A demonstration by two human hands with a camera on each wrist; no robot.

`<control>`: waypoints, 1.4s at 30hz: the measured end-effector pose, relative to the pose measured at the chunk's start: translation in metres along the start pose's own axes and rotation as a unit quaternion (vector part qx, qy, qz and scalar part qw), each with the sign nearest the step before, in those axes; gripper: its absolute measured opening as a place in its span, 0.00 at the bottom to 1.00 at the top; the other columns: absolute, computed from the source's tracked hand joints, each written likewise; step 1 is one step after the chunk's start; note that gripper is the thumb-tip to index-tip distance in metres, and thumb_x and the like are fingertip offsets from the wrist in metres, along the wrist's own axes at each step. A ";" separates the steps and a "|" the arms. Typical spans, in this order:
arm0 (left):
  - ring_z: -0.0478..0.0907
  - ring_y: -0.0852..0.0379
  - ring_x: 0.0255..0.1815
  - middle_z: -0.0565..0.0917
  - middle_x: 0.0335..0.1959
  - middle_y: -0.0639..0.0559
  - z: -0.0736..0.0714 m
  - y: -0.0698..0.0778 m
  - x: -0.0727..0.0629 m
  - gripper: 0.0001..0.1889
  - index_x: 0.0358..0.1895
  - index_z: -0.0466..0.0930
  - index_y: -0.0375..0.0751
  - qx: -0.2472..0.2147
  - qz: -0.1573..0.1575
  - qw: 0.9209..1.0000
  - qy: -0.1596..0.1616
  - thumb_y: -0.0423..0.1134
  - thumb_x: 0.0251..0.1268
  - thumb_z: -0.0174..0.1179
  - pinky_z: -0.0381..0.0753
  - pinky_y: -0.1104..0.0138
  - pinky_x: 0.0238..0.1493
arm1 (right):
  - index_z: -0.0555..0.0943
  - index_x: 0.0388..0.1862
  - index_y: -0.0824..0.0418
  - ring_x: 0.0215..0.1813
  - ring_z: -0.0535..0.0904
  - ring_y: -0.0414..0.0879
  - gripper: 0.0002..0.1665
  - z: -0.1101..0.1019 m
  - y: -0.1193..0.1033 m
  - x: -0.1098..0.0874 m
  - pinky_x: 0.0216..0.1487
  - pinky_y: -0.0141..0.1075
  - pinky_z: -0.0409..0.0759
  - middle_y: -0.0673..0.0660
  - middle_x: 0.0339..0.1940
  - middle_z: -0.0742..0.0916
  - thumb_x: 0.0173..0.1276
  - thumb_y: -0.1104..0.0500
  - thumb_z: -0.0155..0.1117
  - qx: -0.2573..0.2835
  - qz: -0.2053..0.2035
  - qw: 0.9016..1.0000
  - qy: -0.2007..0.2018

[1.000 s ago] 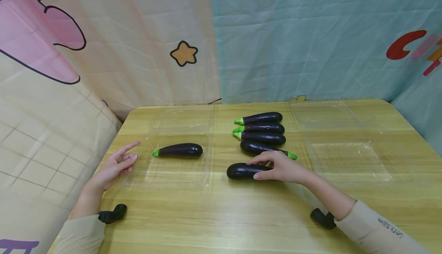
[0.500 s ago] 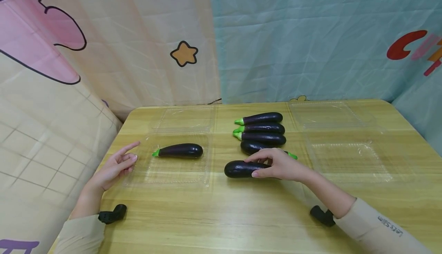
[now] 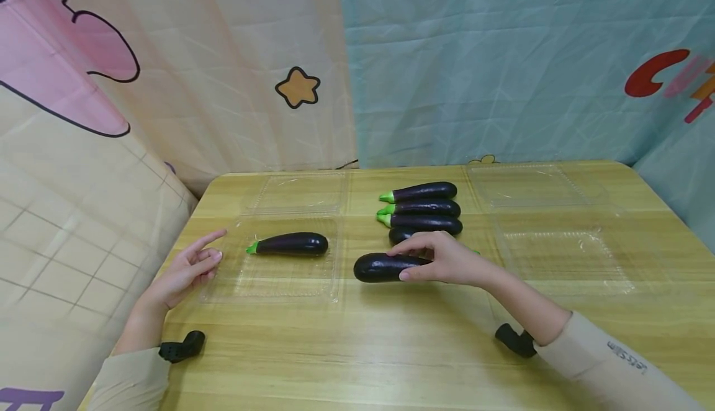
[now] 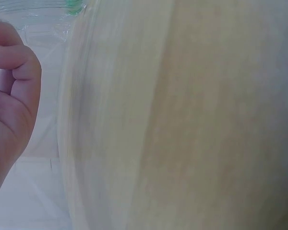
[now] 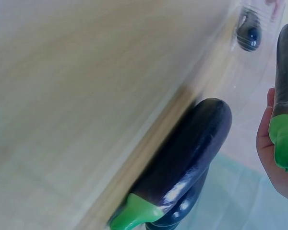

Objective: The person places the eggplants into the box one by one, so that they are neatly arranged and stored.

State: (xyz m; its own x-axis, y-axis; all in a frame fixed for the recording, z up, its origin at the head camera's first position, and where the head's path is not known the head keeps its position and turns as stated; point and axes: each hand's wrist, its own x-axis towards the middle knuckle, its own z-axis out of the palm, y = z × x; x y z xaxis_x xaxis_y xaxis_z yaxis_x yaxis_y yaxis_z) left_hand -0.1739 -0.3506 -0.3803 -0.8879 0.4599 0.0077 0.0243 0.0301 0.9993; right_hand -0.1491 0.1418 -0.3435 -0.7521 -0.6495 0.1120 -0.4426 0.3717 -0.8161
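In the head view my right hand (image 3: 447, 259) grips a dark purple eggplant (image 3: 377, 268), thumb on the near side and fingers on the far side. The eggplant hangs just above the table, left of where my palm is; its green stem (image 5: 284, 141) shows in the right wrist view. Another eggplant (image 3: 293, 244) lies in the left clear plastic clamshell container (image 3: 285, 290), stem to the left. My left hand (image 3: 187, 271) is at that container's left edge, index finger extended and the other fingers loosely bent. Whether it touches the plastic is unclear.
Several eggplants (image 3: 427, 223) lie in a row at the table's middle back, the nearest partly hidden by my right hand. A second clear clamshell container (image 3: 564, 262) stands open on the right. The wooden table (image 3: 357, 349) ends at a curtain (image 3: 491, 63).
My right hand has lifted the eggplant off the table and moved it slightly left and away from me. The left hand has stayed still.
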 end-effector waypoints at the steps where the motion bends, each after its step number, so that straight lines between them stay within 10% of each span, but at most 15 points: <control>1: 0.70 0.66 0.24 0.75 0.29 0.59 0.000 0.000 0.000 0.25 0.70 0.57 0.46 -0.001 0.000 1.000 0.000 0.27 0.73 0.41 0.68 0.73 0.25 | 0.81 0.52 0.57 0.40 0.74 0.42 0.23 0.000 -0.001 0.001 0.38 0.34 0.75 0.50 0.46 0.83 0.58 0.54 0.70 0.002 -0.003 1.000 0.000; 16: 0.71 0.67 0.24 0.75 0.28 0.59 0.001 0.002 0.000 0.25 0.70 0.57 0.48 -0.004 -0.007 1.000 0.002 0.28 0.73 0.41 0.70 0.74 0.25 | 0.81 0.54 0.54 0.29 0.68 0.42 0.22 -0.001 -0.013 0.017 0.30 0.33 0.70 0.47 0.42 0.82 0.59 0.53 0.69 -0.016 0.000 1.000 -0.003; 42: 0.70 0.66 0.23 0.75 0.28 0.58 -0.001 -0.001 0.001 0.25 0.71 0.55 0.44 -0.003 -0.002 1.000 0.002 0.27 0.73 0.41 0.65 0.70 0.22 | 0.81 0.54 0.54 0.46 0.76 0.40 0.22 0.009 -0.025 0.057 0.41 0.36 0.76 0.48 0.51 0.83 0.61 0.53 0.68 -0.025 -0.017 0.999 -0.026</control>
State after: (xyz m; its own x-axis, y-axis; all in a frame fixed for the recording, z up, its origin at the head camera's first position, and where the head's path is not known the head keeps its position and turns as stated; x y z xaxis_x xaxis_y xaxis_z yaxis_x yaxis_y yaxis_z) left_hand -0.1756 -0.3507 -0.3810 -0.8901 0.4557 0.0045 0.0183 0.0260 0.9995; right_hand -0.1765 0.0893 -0.3222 -0.7107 -0.6951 0.1083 -0.4915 0.3804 -0.7834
